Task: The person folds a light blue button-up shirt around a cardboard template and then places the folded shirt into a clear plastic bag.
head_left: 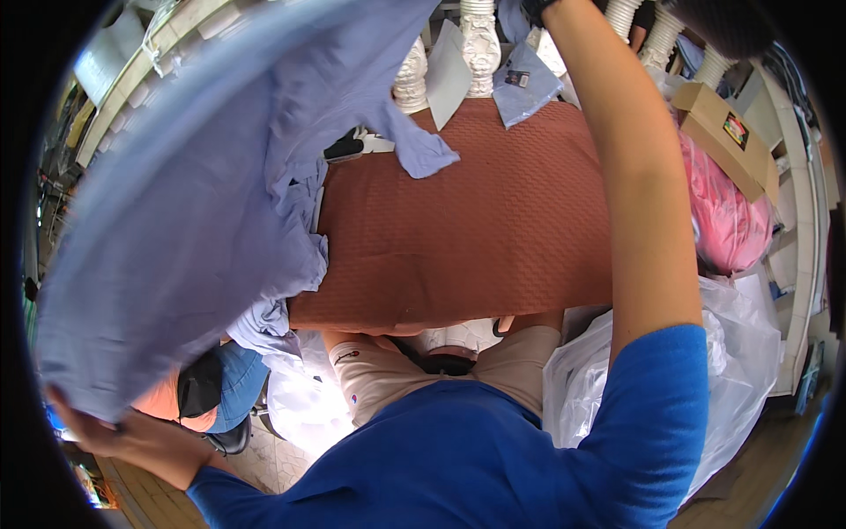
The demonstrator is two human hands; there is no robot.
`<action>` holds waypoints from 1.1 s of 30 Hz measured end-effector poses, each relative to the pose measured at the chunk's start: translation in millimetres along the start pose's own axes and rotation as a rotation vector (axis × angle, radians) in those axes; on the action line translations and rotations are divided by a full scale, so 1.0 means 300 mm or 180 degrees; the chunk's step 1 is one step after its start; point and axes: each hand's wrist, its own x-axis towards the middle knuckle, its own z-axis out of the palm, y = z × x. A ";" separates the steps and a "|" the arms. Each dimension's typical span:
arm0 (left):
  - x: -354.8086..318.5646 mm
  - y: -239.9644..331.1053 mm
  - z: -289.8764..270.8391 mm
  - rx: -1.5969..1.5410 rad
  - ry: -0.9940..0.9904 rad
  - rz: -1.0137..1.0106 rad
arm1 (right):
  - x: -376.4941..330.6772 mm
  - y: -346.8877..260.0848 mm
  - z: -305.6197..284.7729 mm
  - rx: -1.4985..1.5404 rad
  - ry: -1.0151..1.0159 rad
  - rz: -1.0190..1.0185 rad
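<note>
A large pale blue garment (176,203) is held up and spread across the nine to eleven o'clock part of the view, above the left edge of the desk (476,229), which is covered in a rust-red textured cloth. The left hand (92,428) sits at about eight o'clock, its grip pinched on the lower corner of the garment, fingers partly hidden by the fabric. The right arm reaches up toward twelve o'clock, and the right hand (538,9) is cut off by the top rim, so I cannot tell how its grip stands or whether it has the cloth. A tail of the garment droops onto the desk near twelve o'clock. Beyond it lies a folded blue piece (524,84) beside white turned balusters (480,44). At two o'clock are a cardboard box (727,132) and a pink bundle (727,216), and at four o'clock a clear plastic bag (740,353).
</note>
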 end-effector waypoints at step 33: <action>-0.904 -1.000 0.504 0.2514 -0.3829 -0.1195 | -0.932 0.621 -0.662 -0.3957 -0.2099 0.4506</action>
